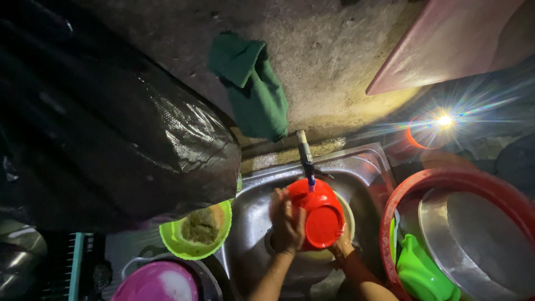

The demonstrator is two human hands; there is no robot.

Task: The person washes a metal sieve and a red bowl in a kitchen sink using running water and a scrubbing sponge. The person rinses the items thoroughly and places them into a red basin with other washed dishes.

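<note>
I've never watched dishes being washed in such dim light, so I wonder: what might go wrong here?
The red bowl is held under the tap by both hands, left hand over its rim, right hand beneath; wet plastic might slip into the sink. The bright lamp glares while the rest is dark, so leftover dirt could be missed. The green bowl sits on the sink's edge and could get knocked by an elbow.

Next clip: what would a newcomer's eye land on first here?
Probably the bright red bowl, held by both hands under the tap in the middle of the steel sink. After that, the glaring light at upper right, and the big red basin at right holding a steel plate and a green scoop.
</note>
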